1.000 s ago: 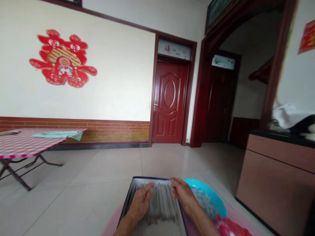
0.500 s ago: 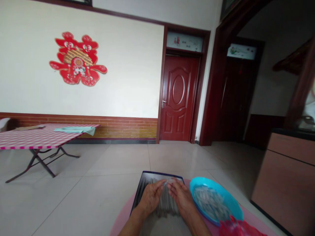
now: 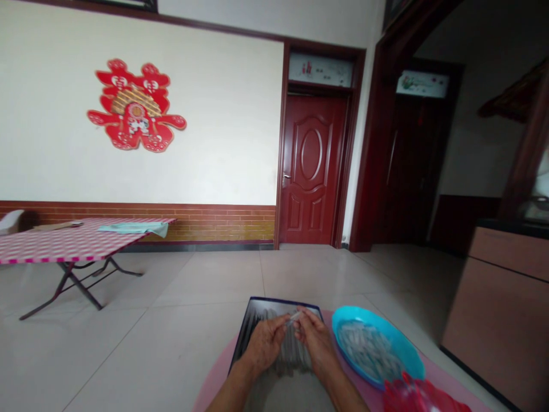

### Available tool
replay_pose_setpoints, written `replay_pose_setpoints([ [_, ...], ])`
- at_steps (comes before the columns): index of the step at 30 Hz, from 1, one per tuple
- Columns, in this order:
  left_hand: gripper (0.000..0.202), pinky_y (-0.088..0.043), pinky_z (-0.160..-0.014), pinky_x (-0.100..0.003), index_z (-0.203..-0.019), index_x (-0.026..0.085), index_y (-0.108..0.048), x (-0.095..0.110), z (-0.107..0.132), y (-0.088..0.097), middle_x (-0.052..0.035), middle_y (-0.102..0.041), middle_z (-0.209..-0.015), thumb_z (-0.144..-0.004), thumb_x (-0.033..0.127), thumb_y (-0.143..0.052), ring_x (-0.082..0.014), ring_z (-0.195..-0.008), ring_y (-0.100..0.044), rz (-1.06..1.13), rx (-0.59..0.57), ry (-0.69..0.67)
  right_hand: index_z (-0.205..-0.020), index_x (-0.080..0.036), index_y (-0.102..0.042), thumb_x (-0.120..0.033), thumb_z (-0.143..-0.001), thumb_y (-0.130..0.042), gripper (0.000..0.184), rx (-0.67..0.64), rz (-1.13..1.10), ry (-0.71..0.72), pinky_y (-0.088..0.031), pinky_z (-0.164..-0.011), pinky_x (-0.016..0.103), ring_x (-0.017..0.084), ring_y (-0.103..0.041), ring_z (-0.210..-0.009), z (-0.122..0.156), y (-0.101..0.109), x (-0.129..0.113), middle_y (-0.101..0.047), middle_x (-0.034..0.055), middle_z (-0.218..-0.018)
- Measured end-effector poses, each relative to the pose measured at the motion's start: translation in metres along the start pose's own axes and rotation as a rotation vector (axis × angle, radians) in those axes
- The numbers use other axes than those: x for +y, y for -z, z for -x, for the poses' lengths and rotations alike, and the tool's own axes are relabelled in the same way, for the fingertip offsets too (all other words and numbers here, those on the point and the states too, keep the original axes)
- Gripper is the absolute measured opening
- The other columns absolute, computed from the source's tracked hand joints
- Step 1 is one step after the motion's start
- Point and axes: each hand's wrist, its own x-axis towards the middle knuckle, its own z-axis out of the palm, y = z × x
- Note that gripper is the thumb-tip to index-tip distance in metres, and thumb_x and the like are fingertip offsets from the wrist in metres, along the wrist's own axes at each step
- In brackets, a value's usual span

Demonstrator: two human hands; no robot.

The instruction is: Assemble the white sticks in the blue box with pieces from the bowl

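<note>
The slender pale piece (image 3: 295, 316) looks light and probably stiff, perhaps brittle, so a gentle fingertip hold near its ends would suit it. It lies between the left hand (image 3: 266, 343) and the right hand (image 3: 316, 340), both with fingers curled in and tips pinched on it, above the grey row (image 3: 294, 352) in the box (image 3: 274, 307), left of the blue basin (image 3: 410, 353).

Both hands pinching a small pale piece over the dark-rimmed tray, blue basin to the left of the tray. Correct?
One slip: the blue basin is to the right of the dark-rimmed tray, as the head view shows. The rest stands: left hand and right hand pinch a small pale piece over the tray.
</note>
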Motion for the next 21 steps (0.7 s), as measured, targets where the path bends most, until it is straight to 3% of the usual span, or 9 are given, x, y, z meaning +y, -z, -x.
replay_pose_setpoints([
  [9,0.037,-0.043,-0.067,-0.025,-0.087,0.017,-0.067,-0.007,0.0,-0.003,-0.0027,-0.066,-0.074,-0.089,0.039,-0.038,-0.0152,-0.067,-0.057,-0.021,0.042,0.065,-0.096,-0.019,-0.069,-0.049,-0.062,-0.066,0.045,-0.016,0.193,0.084,-0.05,-0.062,0.029,0.022,-0.065,-0.076,0.002,-0.002,0.0,-0.07,0.0023,-0.071],
  [13,0.048,-0.034,-0.053,-0.023,-0.062,0.017,-0.058,-0.007,-0.001,-0.007,0.0028,-0.047,-0.052,-0.087,0.051,-0.037,-0.0114,-0.052,-0.042,0.081,0.021,0.179,-0.099,-0.02,-0.066,-0.052,-0.061,-0.07,0.05,-0.053,0.075,0.043,-0.05,-0.072,0.031,0.025,-0.066,-0.091,0.003,-0.003,0.002,-0.073,0.0055,-0.092],
  [18,0.057,-0.028,-0.047,-0.023,-0.061,0.017,-0.053,0.001,-0.003,-0.009,0.0053,-0.04,-0.048,-0.076,0.071,-0.04,-0.0092,-0.046,-0.034,0.382,-0.045,0.323,-0.103,-0.02,-0.06,-0.053,-0.058,-0.076,0.058,-0.157,-0.15,-0.06,-0.05,-0.082,0.036,0.027,-0.066,-0.098,0.004,-0.007,0.004,-0.072,0.0086,-0.1],
  [21,0.06,-0.026,-0.046,-0.023,-0.062,0.017,-0.052,0.004,-0.003,-0.008,0.0055,-0.038,-0.047,-0.072,0.075,-0.042,-0.0086,-0.044,-0.032,0.455,-0.068,0.383,-0.104,-0.02,-0.061,-0.053,-0.058,-0.077,0.059,-0.212,-0.165,-0.075,-0.05,-0.083,0.036,0.026,-0.065,-0.099,0.005,-0.007,0.003,-0.072,0.0094,-0.101],
])
